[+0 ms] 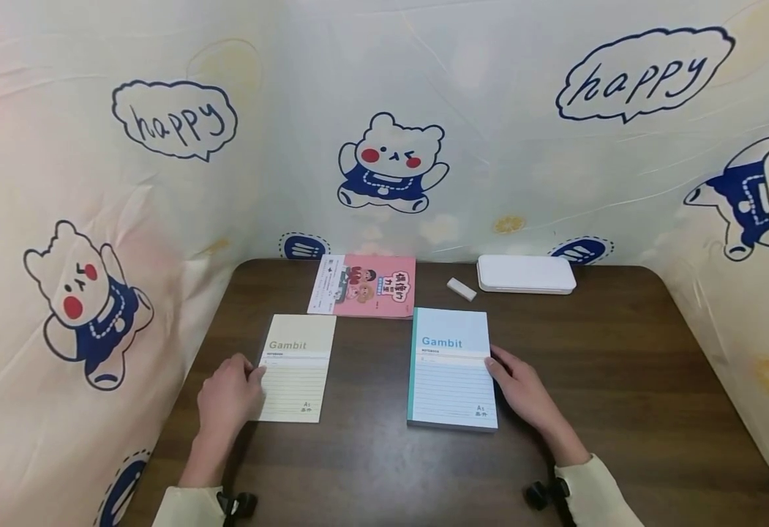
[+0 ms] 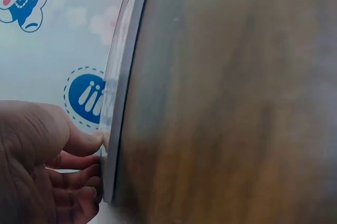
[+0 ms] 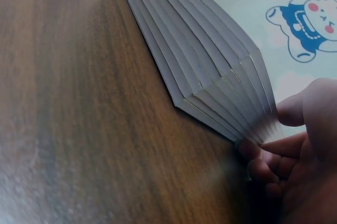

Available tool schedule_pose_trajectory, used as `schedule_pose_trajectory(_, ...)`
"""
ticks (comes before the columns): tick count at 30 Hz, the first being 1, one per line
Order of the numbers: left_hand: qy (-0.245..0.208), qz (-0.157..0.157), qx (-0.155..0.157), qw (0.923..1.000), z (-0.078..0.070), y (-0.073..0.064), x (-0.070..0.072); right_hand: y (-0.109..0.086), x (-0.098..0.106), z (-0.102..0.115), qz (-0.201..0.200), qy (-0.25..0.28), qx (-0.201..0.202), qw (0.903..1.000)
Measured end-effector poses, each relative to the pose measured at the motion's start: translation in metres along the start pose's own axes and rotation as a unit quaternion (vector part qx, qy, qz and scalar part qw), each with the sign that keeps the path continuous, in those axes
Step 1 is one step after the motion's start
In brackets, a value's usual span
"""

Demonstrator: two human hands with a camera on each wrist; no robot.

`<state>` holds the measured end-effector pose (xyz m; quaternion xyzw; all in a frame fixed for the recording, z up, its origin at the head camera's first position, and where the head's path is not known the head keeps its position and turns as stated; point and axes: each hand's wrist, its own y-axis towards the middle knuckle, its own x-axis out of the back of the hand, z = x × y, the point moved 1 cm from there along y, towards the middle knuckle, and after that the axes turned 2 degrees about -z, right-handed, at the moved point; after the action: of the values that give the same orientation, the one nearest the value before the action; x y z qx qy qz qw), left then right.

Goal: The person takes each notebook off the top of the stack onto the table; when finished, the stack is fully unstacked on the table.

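Observation:
At the left of the head view lies a cream notebook [image 1: 297,377] marked "Gambit". My left hand [image 1: 229,391] pinches its left edge, the thumb on the cover and the other fingers curled at the side in the left wrist view. To the right lies a stack of notebooks [image 1: 451,377], the top one pale blue with a teal spine. My right hand [image 1: 522,384] grips the stack's right edge with the thumb on top. Several layers of grey page edges [image 3: 210,61] show in the right wrist view, with fingertips low at the stack's side.
Behind the notebooks, a pink book [image 1: 384,285] lies near the back edge of the brown table [image 1: 371,468]. A small white eraser [image 1: 461,289] and a white flat case [image 1: 525,274] are at the back right. Printed fabric [image 1: 489,95] surrounds the table's back and sides.

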<state>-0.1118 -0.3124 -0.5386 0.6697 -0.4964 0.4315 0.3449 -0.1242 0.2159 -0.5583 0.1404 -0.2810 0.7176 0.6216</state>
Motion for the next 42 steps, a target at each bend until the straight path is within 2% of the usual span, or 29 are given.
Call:
schedule_pose_trajectory(2, -0.005, -0.016, -0.003, 0.9998, -0.001, 0.0, 0.001, 0.001, -0.001, 0.0, 0.001, -0.003, 0.001, 1.0)
schedule_pose_trajectory(4, -0.021, -0.041, -0.015, 0.9988, -0.009, 0.0, 0.003, 0.002, -0.001, 0.0, 0.001, -0.004, 0.002, 1.0)
schedule_pose_trajectory(6, -0.045, -0.069, -0.044, 0.9956, -0.024, 0.002, 0.004, 0.002, -0.002, 0.0, 0.001, -0.002, 0.002, 1.0)
schedule_pose_trajectory(8, -0.08, -0.068, -0.083, 0.9911, -0.047, 0.004, 0.004, 0.001, -0.002, 0.0, 0.001, 0.002, -0.002, 1.0)
schedule_pose_trajectory(10, -0.102, -0.031, -0.114, 0.9878, -0.078, 0.005, 0.001, 0.0, -0.002, 0.0, 0.0, 0.007, -0.005, 1.0)
schedule_pose_trajectory(13, -0.113, 0.062, -0.157, 0.9793, -0.128, 0.001, -0.009, -0.001, -0.002, 0.001, -0.002, 0.012, -0.009, 0.9999)
schedule_pose_trajectory(15, -0.096, 0.12, -0.181, 0.9713, -0.158, -0.002, -0.021, -0.002, -0.001, 0.002, -0.007, 0.013, -0.011, 0.9998)
schedule_pose_trajectory(18, -0.074, 0.179, -0.218, 0.9565, -0.189, -0.007, -0.043, -0.003, -0.002, 0.001, -0.011, 0.013, -0.011, 0.9998)
schedule_pose_trajectory(21, -0.061, 0.216, -0.237, 0.9451, -0.206, -0.011, -0.065, -0.004, -0.004, 0.0, -0.014, 0.015, -0.014, 0.9997)
schedule_pose_trajectory(23, -0.068, 0.233, -0.24, 0.9401, -0.212, -0.013, -0.076, -0.003, -0.004, -0.001, -0.015, 0.014, -0.013, 0.9997)
schedule_pose_trajectory(26, -0.087, 0.242, -0.234, 0.9377, -0.215, -0.015, -0.084, -0.002, -0.003, -0.003, -0.024, 0.017, -0.007, 0.9996)
schedule_pose_trajectory(30, -0.107, 0.234, -0.212, 0.9428, -0.211, -0.015, -0.082, -0.001, -0.003, -0.003, -0.037, 0.016, 0.005, 0.9992)
schedule_pose_trajectory(36, -0.111, 0.215, -0.176, 0.9541, -0.186, -0.017, -0.068, -0.002, -0.004, -0.003, -0.027, 0.006, 0.007, 0.9996)
schedule_pose_trajectory(42, -0.073, 0.188, -0.155, 0.9671, -0.155, -0.014, -0.056, -0.002, -0.005, -0.003, -0.031, 0.004, 0.013, 0.9994)
